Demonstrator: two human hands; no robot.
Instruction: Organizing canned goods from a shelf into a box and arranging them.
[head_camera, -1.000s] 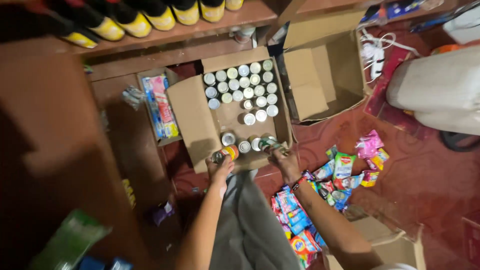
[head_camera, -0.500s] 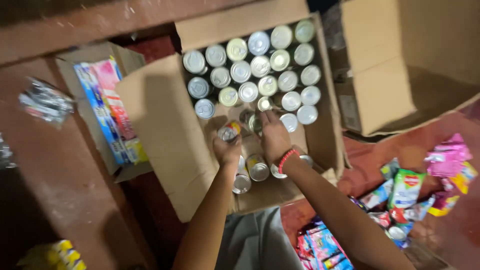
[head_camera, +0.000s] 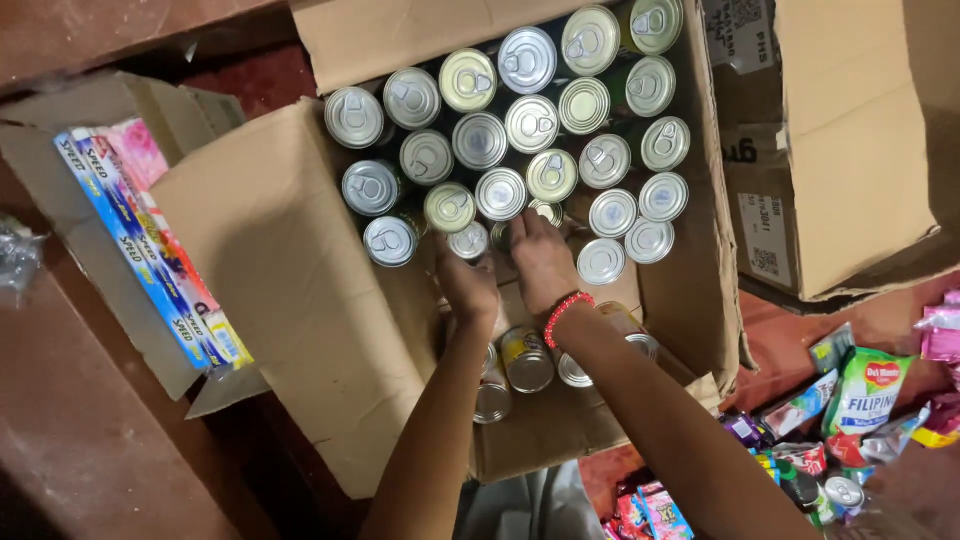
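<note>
Setting upright cans into carton: left hand gripping can, right hand gripping another can. Next I'm needing clean seating beside the rows.

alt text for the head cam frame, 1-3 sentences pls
Seen from above, a person's left hand and right hand reach into an open cardboard box and set small tins in among upright, silver-lidded cans. A few cans lie on their sides at the near end; bright snack packets lie on the red floor to the right.
</note>
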